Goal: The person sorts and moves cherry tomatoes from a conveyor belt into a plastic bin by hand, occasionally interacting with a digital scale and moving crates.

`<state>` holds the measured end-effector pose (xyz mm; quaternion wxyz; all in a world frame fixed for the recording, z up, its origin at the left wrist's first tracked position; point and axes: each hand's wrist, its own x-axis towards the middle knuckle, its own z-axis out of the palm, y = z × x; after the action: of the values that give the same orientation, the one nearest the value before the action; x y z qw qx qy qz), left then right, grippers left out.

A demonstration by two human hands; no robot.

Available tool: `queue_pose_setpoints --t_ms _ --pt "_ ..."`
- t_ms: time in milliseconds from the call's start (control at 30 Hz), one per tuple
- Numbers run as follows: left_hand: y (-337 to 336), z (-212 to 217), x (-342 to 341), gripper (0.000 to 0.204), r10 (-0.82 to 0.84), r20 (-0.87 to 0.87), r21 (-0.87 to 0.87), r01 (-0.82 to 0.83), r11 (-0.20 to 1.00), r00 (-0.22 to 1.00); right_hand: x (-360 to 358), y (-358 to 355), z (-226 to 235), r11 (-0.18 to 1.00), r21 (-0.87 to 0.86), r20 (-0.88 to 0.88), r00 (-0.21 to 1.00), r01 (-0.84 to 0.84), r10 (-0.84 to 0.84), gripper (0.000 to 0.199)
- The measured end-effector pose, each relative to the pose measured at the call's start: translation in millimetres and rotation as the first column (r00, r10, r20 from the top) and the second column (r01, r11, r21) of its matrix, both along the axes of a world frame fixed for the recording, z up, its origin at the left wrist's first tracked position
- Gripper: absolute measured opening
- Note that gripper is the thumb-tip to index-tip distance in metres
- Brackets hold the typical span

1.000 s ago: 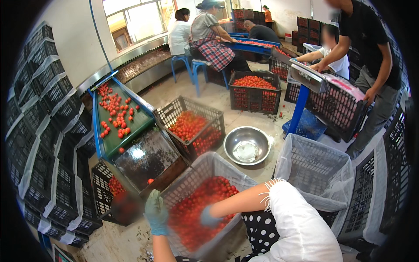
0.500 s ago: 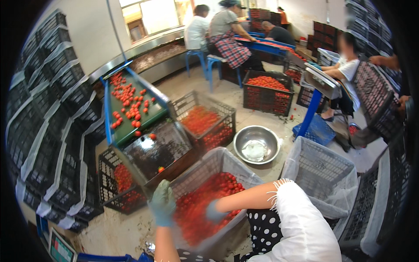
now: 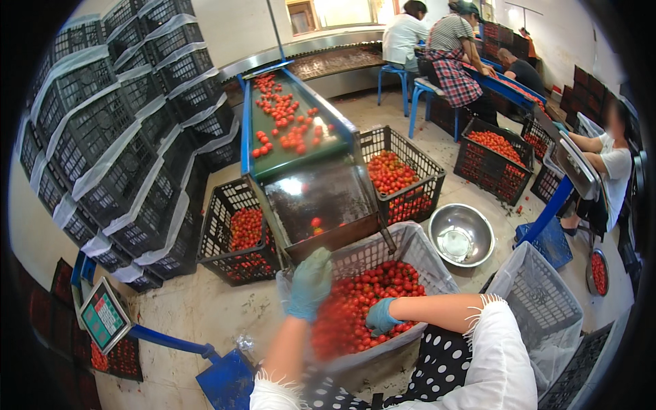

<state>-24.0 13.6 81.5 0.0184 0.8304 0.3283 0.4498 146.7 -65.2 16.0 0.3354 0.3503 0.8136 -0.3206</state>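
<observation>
Red cherry tomatoes [image 3: 389, 279] fill much of a black crate [image 3: 441, 268] lined with translucent white plastic, directly before me. My right hand [image 3: 384, 317], in a blue-green glove, rests among them with its fingers curled down; what lies between the fingertips is hidden. Over the crate's left side, my left hand [image 3: 309, 285] is raised in the same kind of glove. Its fingers are bent together and closed, and their inside faces away from view. Tomatoes below that hand are smeared by motion. A wet dark chute [image 3: 311, 198] ends just above the crate's far edge.
Tomatoes lie on a green conveyor belt [image 3: 290, 162] feeding the chute. Tomato crates [image 3: 236, 270] flank it. A steel bowl [image 3: 462, 234] and a lined crate [image 3: 536, 301] stand right. Stacked crates [image 3: 113, 147] rise left, near a scale display [image 3: 104, 316]. Several people work at the back.
The view has swung left, so the scene sits farther right. My right hand has gone from a blur to a clear shape in the tomatoes. The left hand stays raised beside the chute.
</observation>
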Motion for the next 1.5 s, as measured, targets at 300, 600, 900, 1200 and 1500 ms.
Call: queue_pose_setpoints --t_ms 300,600,900,1200,1500 --pt "7.3 -12.8 0.5 0.023 -0.073 0.055 -0.079 0.078 0.994 0.996 2.1 1.8 -3.9 1.000 0.000 -0.033 0.999 -0.016 0.016 0.038" --pt "6.6 -13.1 -0.3 0.024 -0.070 0.035 -0.070 0.072 0.995 0.997 2.7 3.3 -11.8 1.000 -0.018 -0.036 0.999 -0.018 0.017 0.039" --pt "3.7 -13.3 4.9 0.024 -0.077 0.024 -0.095 0.079 0.992 0.997 5.2 -0.1 -11.4 1.000 0.011 -0.055 0.998 0.021 -0.020 0.038" --pt "2.8 -15.3 2.3 0.022 -0.053 0.051 -0.117 0.059 0.991 0.997 2.3 1.3 -2.3 0.999 0.013 -0.098 0.994 0.052 -0.051 0.030" --pt "4.8 -19.5 5.1 0.021 -0.091 0.028 -0.110 0.094 0.989 0.995 4.3 -0.2 -13.9 0.995 0.043 -0.116 0.989 0.095 -0.089 0.029"
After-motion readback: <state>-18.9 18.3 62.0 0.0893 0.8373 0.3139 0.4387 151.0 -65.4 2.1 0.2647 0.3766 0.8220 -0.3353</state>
